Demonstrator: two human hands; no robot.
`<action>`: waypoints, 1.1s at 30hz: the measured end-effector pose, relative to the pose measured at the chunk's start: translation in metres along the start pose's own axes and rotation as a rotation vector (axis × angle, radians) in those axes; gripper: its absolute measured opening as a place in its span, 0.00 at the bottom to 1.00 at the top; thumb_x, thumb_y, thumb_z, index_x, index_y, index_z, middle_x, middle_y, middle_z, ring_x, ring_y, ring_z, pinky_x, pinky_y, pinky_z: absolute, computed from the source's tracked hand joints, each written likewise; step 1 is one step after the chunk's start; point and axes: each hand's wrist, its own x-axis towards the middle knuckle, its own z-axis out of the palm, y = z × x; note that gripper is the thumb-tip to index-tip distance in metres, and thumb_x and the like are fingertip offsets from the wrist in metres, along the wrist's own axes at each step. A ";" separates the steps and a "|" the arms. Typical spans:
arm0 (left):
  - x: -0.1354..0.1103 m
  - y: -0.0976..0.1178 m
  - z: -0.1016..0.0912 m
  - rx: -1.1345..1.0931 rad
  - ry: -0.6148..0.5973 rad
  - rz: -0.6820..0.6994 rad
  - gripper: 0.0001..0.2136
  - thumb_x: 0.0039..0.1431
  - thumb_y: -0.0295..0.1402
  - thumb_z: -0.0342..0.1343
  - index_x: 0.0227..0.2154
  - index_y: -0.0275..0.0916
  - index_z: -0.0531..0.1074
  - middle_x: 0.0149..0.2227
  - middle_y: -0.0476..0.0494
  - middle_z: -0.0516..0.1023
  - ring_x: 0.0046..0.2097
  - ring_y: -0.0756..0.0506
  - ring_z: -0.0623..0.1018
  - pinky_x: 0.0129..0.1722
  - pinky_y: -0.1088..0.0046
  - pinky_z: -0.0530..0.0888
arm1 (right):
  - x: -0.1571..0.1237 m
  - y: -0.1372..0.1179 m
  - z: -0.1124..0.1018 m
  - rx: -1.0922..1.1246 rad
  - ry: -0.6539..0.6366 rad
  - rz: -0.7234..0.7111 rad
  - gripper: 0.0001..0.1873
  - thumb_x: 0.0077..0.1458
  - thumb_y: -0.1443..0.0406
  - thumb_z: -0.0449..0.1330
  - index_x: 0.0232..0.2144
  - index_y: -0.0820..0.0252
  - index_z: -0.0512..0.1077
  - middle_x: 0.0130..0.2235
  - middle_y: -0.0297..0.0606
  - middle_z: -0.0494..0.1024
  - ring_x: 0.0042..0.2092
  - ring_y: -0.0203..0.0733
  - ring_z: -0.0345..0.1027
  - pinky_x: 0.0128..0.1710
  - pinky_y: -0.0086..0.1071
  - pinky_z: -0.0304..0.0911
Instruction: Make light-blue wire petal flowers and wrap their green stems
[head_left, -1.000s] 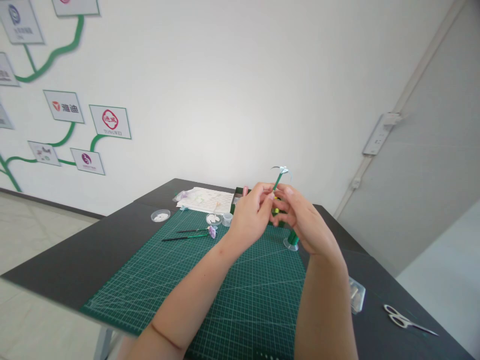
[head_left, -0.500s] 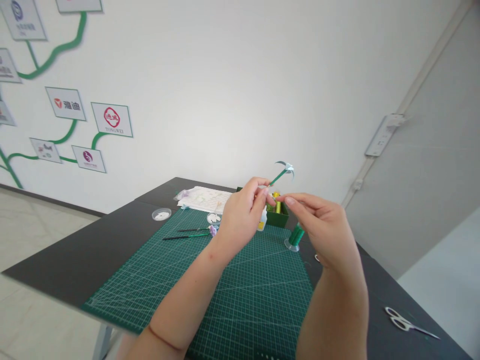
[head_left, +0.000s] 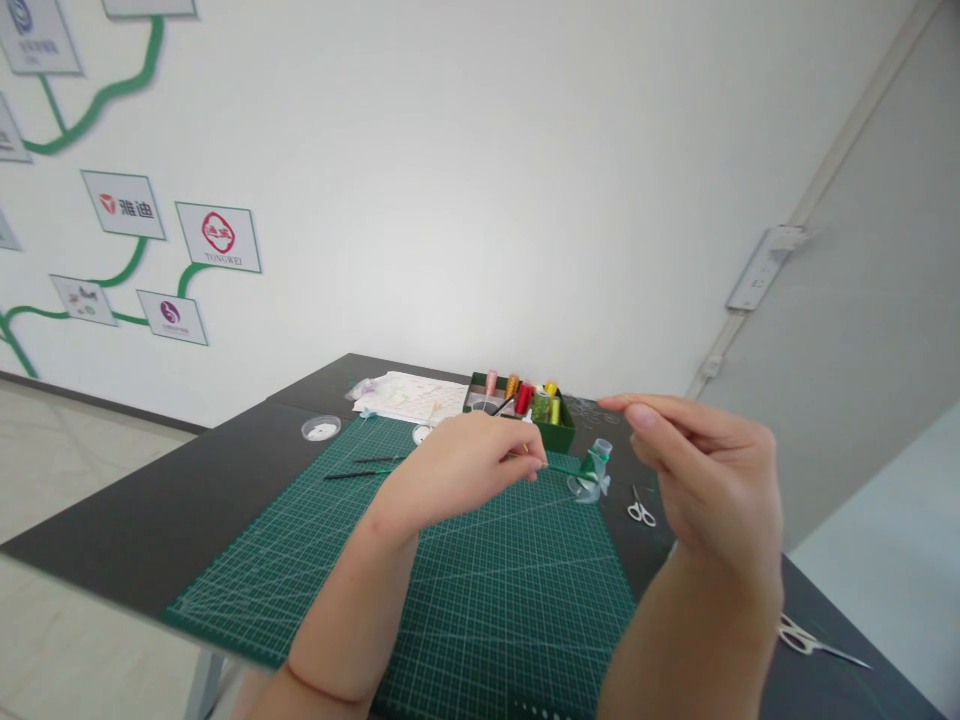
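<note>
A white wall (head_left: 450, 200) fills the background, with logo signs (head_left: 217, 236) toward ten o'clock. Below it stands a black worktop (head_left: 225, 490), and on that lies a green cutting mat (head_left: 480, 600); take the mat's middle as the clock's centre, with twelve toward the wall. A pale sheet (head_left: 405, 393) lies at eleven o'clock, and a dark green box (head_left: 556, 436) at one o'clock holds pink, orange, red, green and yellow spools (head_left: 525, 399). The left hand (head_left: 461, 468), over the mat near twelve, is clamped on a green flower stem (head_left: 564, 469), which points toward three o'clock from the fingertips. The right hand (head_left: 705, 485) is raised at two o'clock, well apart from the left, with thumb and forefinger pressed together; I cannot tell whether anything fine is between them. Large scissors (head_left: 825, 646) lie at four o'clock, partly behind the right arm. Two dark sticks (head_left: 360, 475) lie at ten. The stem's pale blue flower (head_left: 596, 483) overlaps a green spool (head_left: 598, 460) at two o'clock; whether they touch is unclear. A round dish (head_left: 321, 428) sits at ten o'clock beyond the sticks, and small scissors (head_left: 641, 512) lie near three.
</note>
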 end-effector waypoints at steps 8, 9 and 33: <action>-0.015 0.017 -0.010 -0.083 -0.120 0.103 0.08 0.65 0.31 0.53 0.34 0.43 0.78 0.33 0.53 0.83 0.31 0.50 0.78 0.32 0.75 0.66 | 0.013 0.010 0.014 0.071 -0.041 0.101 0.06 0.54 0.60 0.67 0.33 0.53 0.84 0.14 0.29 0.61 0.23 0.39 0.64 0.22 0.31 0.57; -0.017 0.019 -0.012 -0.082 -0.108 0.093 0.08 0.65 0.31 0.53 0.34 0.43 0.77 0.33 0.53 0.83 0.31 0.50 0.78 0.31 0.75 0.66 | 0.014 0.010 0.016 0.060 -0.040 0.106 0.07 0.54 0.60 0.66 0.32 0.53 0.84 0.14 0.29 0.63 0.24 0.39 0.66 0.23 0.32 0.59; 0.009 -0.025 -0.016 0.330 0.704 -0.307 0.10 0.66 0.37 0.51 0.41 0.46 0.77 0.35 0.45 0.82 0.35 0.44 0.76 0.32 0.69 0.64 | 0.010 0.009 0.011 -0.197 -0.771 0.201 0.11 0.59 0.59 0.63 0.35 0.54 0.85 0.29 0.36 0.83 0.26 0.36 0.69 0.23 0.28 0.60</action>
